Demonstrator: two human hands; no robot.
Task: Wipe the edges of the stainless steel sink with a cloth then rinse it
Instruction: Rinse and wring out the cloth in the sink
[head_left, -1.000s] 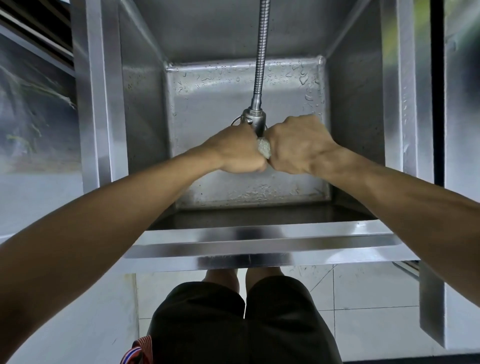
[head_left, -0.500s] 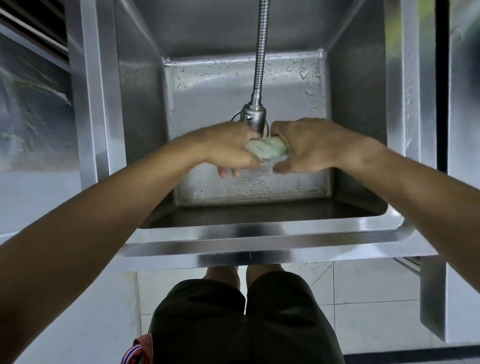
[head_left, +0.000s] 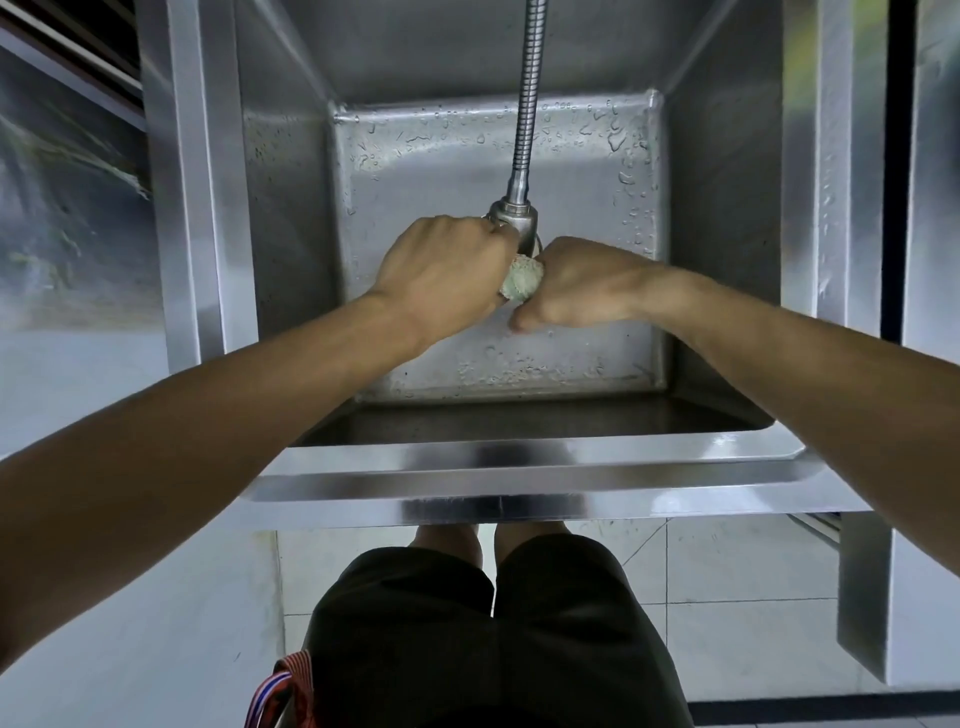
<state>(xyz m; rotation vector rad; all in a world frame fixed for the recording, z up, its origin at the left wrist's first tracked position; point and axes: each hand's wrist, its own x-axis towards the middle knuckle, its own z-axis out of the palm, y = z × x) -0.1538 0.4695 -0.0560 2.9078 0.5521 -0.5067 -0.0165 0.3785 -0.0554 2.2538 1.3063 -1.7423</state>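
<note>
A pale green cloth (head_left: 521, 279) is bunched tight between my two fists over the middle of the stainless steel sink (head_left: 519, 457). My left hand (head_left: 447, 270) grips its left end and my right hand (head_left: 582, 286) grips its right end, knuckles nearly touching. Only a small wad of the cloth shows between them. The fists sit just under the metal head of the flexible faucet hose (head_left: 527, 119). Water drops cover the sink's floor (head_left: 467, 171).
The sink's steel rim runs on the left (head_left: 192, 208), right (head_left: 831, 182) and near side. A grey wall (head_left: 62, 260) lies to the left. Below the front edge are my dark shorts (head_left: 493, 634) and a tiled floor (head_left: 727, 571).
The cloth was spread out longer between my hands half a second ago. Now both fists have closed together again and the cloth is squeezed into a small wad.
</note>
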